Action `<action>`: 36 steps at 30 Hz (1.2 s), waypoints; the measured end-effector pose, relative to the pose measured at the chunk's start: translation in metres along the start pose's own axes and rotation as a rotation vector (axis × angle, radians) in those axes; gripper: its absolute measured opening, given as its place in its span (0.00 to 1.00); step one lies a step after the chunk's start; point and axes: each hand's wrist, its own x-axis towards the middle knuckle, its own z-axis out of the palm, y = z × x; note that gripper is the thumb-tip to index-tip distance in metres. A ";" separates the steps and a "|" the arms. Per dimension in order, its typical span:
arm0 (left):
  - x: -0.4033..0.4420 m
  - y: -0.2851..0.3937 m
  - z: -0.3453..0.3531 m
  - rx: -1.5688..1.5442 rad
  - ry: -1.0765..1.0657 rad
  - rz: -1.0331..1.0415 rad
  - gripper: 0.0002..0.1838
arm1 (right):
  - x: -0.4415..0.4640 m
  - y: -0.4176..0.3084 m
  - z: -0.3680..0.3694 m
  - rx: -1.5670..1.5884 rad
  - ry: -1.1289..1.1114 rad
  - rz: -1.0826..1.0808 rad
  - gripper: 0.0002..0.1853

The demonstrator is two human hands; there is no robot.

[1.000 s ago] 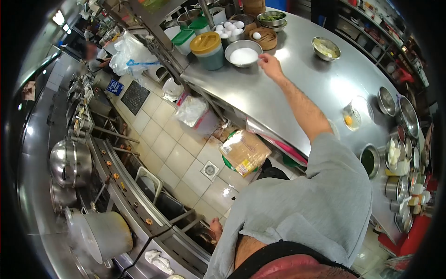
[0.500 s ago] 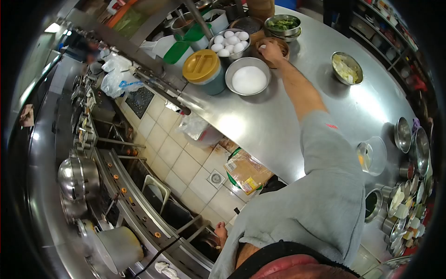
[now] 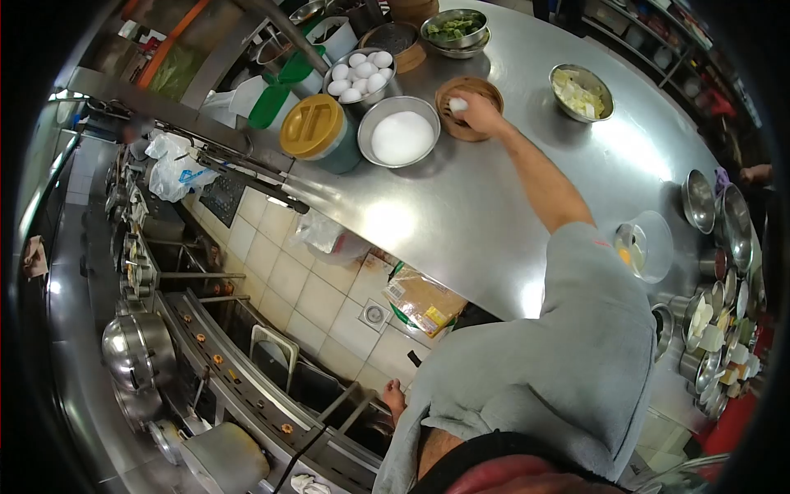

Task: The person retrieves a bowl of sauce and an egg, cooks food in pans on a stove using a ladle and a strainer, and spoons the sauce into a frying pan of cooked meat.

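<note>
My right hand reaches over the round bamboo basket, its fingers closed on a white egg. I cannot tell whether that egg is whole or only a shell. Left of the basket are a metal bowl of white sugar-like grains and a metal bowl heaped with several white eggs. My left hand hangs low at my side above the floor, fingers curled, with nothing seen in it. Toward the right, a clear plastic bowl holds a yellow-orange yolk.
On the steel table stand a tub with a yellow lid, a bowl of green leaves and a bowl of pale chopped vegetable. Metal bowls line the right edge, near another person's hand. A stove counter runs along the left.
The view has turned, so the table's things sit further left. My right hand stays at the bamboo basket, and the egg shows more plainly. Another person's hand has appeared at the right edge.
</note>
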 end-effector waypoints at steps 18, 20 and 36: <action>-0.058 0.054 0.010 -0.203 0.197 -0.132 0.23 | -0.086 -0.010 -0.050 0.866 -0.277 0.358 0.19; -0.062 0.048 0.014 -0.268 0.240 -0.160 0.23 | -0.086 -0.021 -0.037 0.615 -0.292 0.331 0.20; -0.099 -0.084 0.059 -0.447 0.557 -0.187 0.24 | -0.102 -0.104 -0.024 0.302 0.013 -0.249 0.22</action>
